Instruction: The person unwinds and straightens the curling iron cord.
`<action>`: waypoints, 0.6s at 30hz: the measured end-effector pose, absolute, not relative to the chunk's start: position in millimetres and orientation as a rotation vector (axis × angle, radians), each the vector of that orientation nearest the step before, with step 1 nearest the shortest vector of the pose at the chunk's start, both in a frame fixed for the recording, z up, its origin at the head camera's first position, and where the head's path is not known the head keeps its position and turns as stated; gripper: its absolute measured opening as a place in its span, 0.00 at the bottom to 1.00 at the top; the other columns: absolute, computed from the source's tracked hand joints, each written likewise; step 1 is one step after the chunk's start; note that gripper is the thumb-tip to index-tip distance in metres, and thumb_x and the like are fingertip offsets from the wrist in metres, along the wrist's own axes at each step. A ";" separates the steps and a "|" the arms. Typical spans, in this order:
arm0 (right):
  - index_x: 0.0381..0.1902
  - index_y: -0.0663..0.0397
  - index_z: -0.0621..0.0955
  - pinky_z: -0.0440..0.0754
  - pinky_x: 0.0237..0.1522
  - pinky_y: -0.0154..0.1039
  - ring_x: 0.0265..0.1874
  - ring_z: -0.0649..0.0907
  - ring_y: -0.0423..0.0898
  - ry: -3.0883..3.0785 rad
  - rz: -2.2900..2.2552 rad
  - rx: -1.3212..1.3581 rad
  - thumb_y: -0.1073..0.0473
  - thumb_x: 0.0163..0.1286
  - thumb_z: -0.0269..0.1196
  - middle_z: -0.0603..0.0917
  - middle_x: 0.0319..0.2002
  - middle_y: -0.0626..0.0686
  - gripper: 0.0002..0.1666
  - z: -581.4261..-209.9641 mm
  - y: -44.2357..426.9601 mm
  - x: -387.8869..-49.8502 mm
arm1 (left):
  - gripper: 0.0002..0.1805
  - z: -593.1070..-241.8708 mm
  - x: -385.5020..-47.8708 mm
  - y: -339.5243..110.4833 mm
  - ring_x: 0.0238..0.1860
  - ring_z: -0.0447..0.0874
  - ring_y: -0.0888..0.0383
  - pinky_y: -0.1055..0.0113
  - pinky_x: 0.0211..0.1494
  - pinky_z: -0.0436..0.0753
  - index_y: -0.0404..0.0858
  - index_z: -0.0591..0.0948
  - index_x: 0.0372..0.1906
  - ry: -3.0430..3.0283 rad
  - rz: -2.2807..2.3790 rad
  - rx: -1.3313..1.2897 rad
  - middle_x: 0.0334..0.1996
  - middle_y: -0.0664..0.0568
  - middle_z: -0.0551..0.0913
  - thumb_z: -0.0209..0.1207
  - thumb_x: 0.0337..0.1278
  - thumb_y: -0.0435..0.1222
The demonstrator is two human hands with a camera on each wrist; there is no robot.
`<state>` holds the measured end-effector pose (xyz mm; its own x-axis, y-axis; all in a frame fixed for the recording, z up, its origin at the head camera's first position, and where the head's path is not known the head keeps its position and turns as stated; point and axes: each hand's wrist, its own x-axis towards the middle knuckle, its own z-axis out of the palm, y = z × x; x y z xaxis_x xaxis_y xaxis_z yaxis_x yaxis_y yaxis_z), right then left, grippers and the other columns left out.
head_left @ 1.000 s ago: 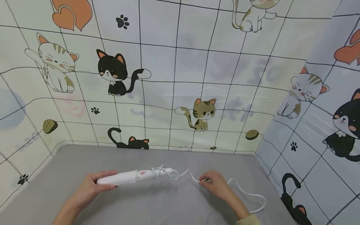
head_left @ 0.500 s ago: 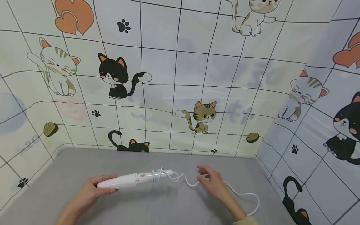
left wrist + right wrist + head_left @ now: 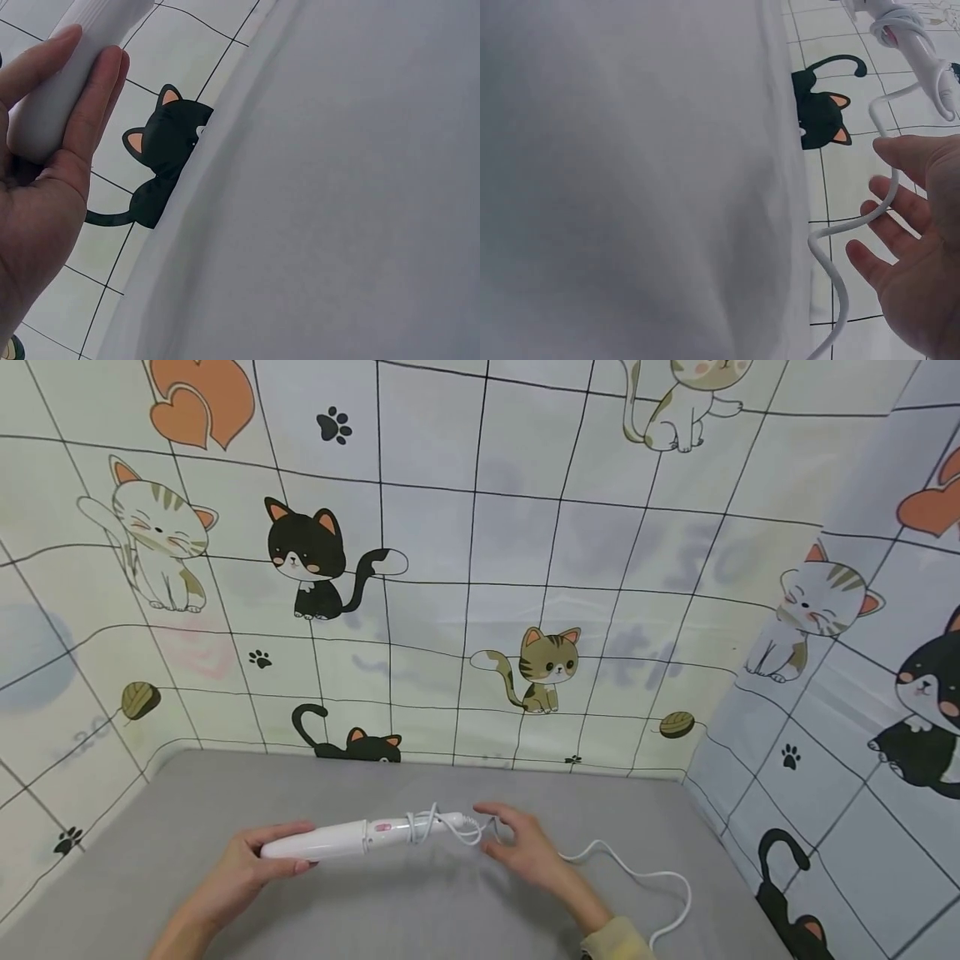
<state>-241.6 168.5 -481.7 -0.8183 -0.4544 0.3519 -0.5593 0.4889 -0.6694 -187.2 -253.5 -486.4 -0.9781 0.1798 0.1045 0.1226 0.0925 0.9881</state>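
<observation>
A white corded wand [image 3: 326, 843], shaped like a hair iron, is held above the grey surface, its cord end pointing right. My left hand [image 3: 232, 870] grips its thick rounded end between thumb and fingers; the left wrist view shows that end [image 3: 45, 120] lying along the palm. Coils of white cord [image 3: 423, 823] wrap the narrower end. Close to that end is my right hand [image 3: 528, 852], with thumb and fingers spread apart. In the right wrist view, the cord [image 3: 838, 281] passes between the thumb and fingers, which do not close on it.
The loose cord [image 3: 637, 875] curves right behind the right wrist and leaves at the front edge. A grey-covered surface [image 3: 420, 910] lies beneath both hands. White sheets with printed cats and a grid [image 3: 442, 543] stand at the back and sides.
My right hand has released its pinch on the cord, spread its fingers and moved left to the wand's cord end. My left hand keeps its grip, almost unmoved.
</observation>
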 end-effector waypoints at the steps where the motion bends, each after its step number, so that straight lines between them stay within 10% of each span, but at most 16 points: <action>1: 0.62 0.57 0.81 0.75 0.63 0.55 0.59 0.82 0.55 -2.601 1.250 0.889 0.68 0.62 0.71 0.86 0.56 0.54 0.29 -482.9 168.3 -241.5 | 0.24 -486.3 -187.3 -253.5 0.44 0.84 0.59 0.66 0.45 0.84 0.24 0.81 0.59 2.284 2.069 0.320 0.48 0.59 0.88 0.69 0.55 0.23; 18: 0.46 0.62 0.87 0.84 0.40 0.37 0.39 0.82 0.39 -2.462 1.583 1.024 0.67 0.70 0.66 0.86 0.39 0.61 0.08 -487.1 191.1 -233.1 | 0.26 -486.7 -186.4 -258.5 0.46 0.83 0.61 0.66 0.45 0.84 0.22 0.79 0.61 2.268 2.026 0.314 0.49 0.64 0.87 0.69 0.57 0.24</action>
<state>-233.1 191.1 -487.1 -0.7812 -0.5036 0.3689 -0.5446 0.2609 -0.7971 -186.4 -258.5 -486.7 -0.9754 0.2077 0.0733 0.0962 0.1026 0.9901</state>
